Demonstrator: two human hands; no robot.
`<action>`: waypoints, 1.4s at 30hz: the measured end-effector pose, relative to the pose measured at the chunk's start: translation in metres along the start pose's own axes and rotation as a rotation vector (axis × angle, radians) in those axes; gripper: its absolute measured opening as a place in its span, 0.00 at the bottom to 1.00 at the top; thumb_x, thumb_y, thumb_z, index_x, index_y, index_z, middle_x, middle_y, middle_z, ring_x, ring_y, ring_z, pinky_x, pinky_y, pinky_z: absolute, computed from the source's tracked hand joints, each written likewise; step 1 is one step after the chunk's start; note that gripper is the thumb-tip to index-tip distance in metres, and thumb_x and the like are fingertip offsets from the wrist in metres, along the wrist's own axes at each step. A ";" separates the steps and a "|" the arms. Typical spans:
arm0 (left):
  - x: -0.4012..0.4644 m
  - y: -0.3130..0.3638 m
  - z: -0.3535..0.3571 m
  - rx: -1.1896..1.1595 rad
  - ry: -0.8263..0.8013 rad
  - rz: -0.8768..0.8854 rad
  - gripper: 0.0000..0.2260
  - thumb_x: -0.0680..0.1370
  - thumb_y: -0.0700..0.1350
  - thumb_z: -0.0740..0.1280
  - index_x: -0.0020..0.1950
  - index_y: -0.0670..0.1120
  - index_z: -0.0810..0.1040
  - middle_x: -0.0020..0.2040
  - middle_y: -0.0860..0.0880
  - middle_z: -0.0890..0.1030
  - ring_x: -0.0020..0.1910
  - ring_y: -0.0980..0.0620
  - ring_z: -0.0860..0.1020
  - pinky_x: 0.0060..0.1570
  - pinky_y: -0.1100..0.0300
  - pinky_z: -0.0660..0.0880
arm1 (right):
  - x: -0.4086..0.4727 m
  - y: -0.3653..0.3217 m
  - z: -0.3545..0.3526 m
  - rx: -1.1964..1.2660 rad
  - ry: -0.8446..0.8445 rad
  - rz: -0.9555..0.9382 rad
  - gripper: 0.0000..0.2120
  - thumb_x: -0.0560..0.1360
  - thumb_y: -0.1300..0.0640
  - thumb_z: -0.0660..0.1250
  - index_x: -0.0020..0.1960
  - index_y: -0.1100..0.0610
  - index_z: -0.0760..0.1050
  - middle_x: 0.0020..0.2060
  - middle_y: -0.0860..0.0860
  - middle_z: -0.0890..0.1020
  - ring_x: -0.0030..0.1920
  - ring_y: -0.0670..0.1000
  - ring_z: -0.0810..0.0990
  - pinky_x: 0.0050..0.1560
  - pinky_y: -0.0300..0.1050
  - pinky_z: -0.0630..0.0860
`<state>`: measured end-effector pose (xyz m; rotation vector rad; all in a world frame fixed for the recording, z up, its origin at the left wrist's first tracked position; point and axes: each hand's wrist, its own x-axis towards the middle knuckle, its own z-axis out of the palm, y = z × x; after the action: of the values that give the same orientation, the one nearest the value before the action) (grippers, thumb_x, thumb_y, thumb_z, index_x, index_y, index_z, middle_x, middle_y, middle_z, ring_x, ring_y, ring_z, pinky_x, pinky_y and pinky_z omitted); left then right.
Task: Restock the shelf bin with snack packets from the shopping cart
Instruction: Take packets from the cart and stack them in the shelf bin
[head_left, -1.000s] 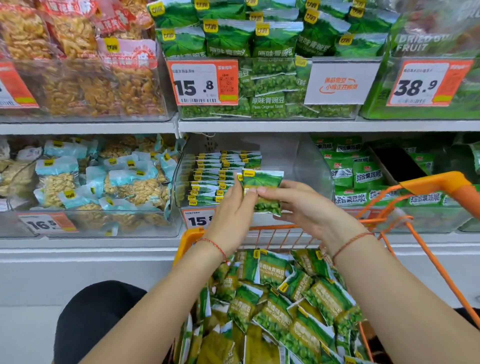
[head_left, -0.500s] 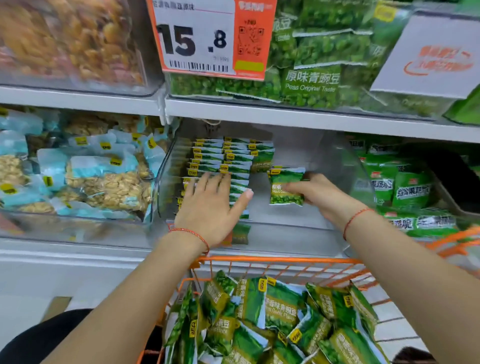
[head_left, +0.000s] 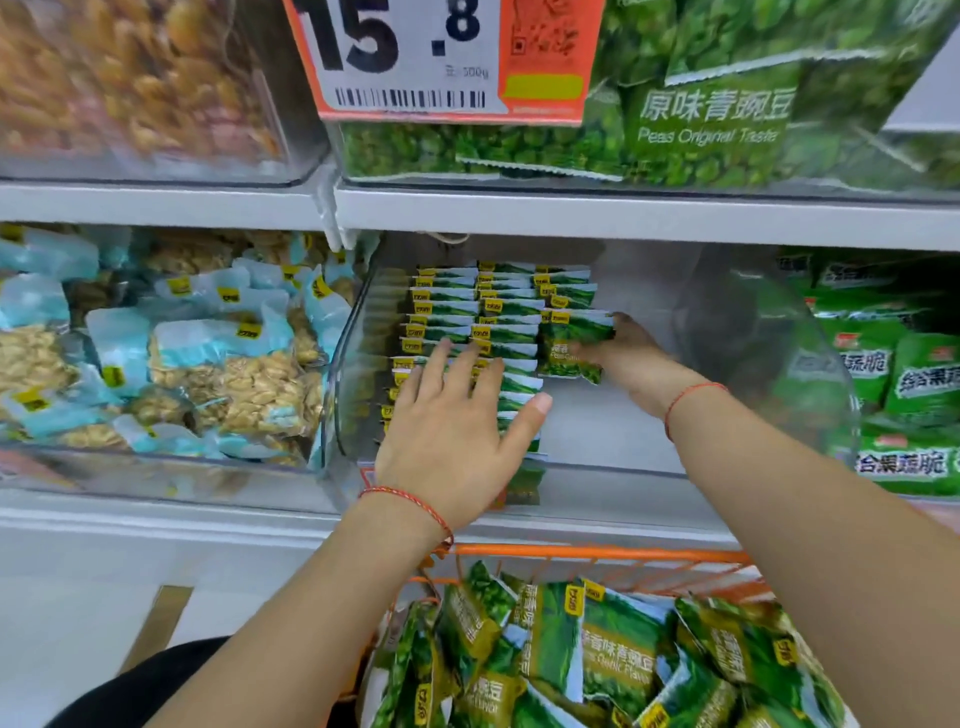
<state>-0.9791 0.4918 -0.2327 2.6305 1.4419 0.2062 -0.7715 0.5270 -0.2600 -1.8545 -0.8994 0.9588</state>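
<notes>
You face white store shelving with clear plastic bins; the shelf bin (head_left: 727, 332) at centre holds rows of green snack packets (head_left: 467, 317) stacked along its left side. Your left hand (head_left: 457, 431) lies flat on those rows, fingers straight and spread, gripping nothing. Your right hand (head_left: 628, 358) reaches deeper in and holds one snack packet (head_left: 574, 345) upright by its right edge, just right of the stacked rows; the fingers are mostly hidden behind it. Below your forearms, the orange shopping cart (head_left: 597, 553) is piled with more green packets (head_left: 618, 654).
</notes>
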 end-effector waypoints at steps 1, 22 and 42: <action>0.000 0.000 0.001 0.011 0.011 0.003 0.39 0.72 0.69 0.33 0.76 0.52 0.58 0.78 0.50 0.55 0.77 0.50 0.45 0.74 0.52 0.46 | 0.001 0.001 0.000 -0.054 0.030 -0.018 0.20 0.75 0.64 0.68 0.65 0.61 0.68 0.58 0.53 0.78 0.54 0.50 0.75 0.42 0.33 0.70; -0.001 0.002 0.002 0.028 0.055 -0.007 0.40 0.71 0.68 0.32 0.75 0.53 0.62 0.77 0.50 0.58 0.77 0.49 0.48 0.73 0.51 0.47 | 0.002 0.007 0.001 -0.454 0.022 -0.107 0.17 0.69 0.58 0.73 0.58 0.55 0.76 0.55 0.53 0.82 0.53 0.53 0.79 0.48 0.40 0.72; -0.001 0.001 0.001 0.041 0.032 -0.008 0.39 0.71 0.67 0.34 0.74 0.53 0.64 0.76 0.51 0.60 0.77 0.49 0.49 0.73 0.51 0.48 | -0.002 0.012 -0.001 -0.685 0.044 -0.051 0.20 0.72 0.36 0.64 0.42 0.53 0.75 0.35 0.49 0.75 0.40 0.54 0.75 0.34 0.43 0.66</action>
<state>-0.9781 0.4905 -0.2336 2.6650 1.4821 0.2217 -0.7693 0.5208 -0.2699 -2.3860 -1.3557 0.6083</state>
